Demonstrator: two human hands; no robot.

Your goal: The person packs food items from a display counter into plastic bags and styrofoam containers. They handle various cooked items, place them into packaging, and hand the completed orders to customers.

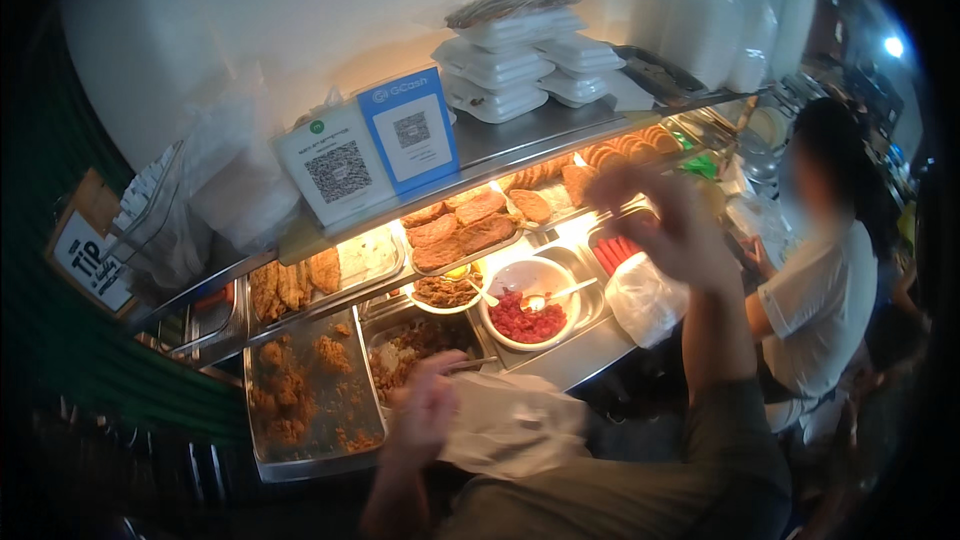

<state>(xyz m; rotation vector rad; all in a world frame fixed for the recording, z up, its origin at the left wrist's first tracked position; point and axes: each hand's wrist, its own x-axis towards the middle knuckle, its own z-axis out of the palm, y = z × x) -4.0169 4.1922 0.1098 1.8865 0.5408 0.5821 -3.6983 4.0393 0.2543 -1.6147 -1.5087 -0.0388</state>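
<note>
My left hand (pixel 427 409), blurred, is at the lower middle, beside a whitish plastic bag (pixel 517 420) and in front of a metal tray of dark chopped food (pixel 397 360); whether it grips anything is unclear. Raised at the right, my right hand (pixel 649 217) is blurred too, its fingers bent above a white plastic bag (pixel 649 300) and a tray of red sausages (pixel 615 249). Between the hands, a white bowl (pixel 499 277) holds pink-red chopped food (pixel 529 322) and spoons. A smaller bowl of brown food (pixel 446 291) stands beside it.
Trays of breaded pieces (pixel 289 285) and browned meat (pixel 457 229) lie under the metal shelf (pixel 517 142). On the shelf stand foam boxes (pixel 495 71), payment signs (pixel 409 127) and a cutlery container (pixel 154 187). A large tray of fried food (pixel 315 382) is at the left; a person (pixel 817 307) stands at the right.
</note>
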